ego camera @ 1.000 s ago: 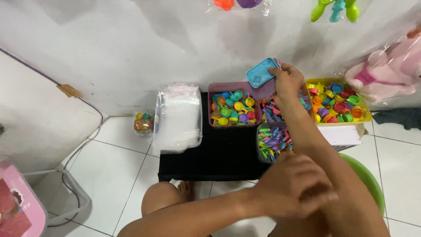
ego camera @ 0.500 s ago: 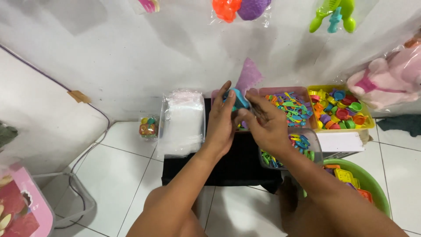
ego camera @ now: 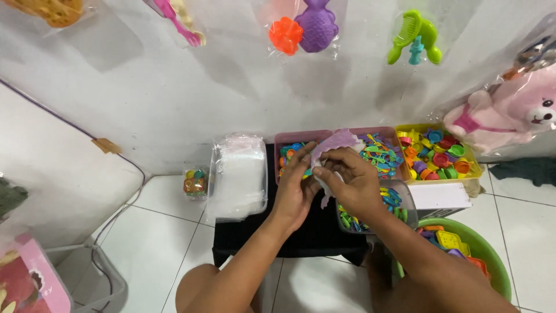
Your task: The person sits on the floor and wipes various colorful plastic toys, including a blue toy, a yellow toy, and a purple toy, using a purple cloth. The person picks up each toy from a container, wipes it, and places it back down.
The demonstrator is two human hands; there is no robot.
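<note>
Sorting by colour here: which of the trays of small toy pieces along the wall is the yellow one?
The yellow tray, rightmost along the wall, just below the pink plush toy. The two trays left of it are pink, behind both hands.

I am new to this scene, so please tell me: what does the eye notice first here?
First, the two hands, left hand and right hand, together holding a thin purple bag at the centre. Behind them stand trays of small colourful plastic toys on a black table. A pink plush toy hangs at the right wall.
</note>
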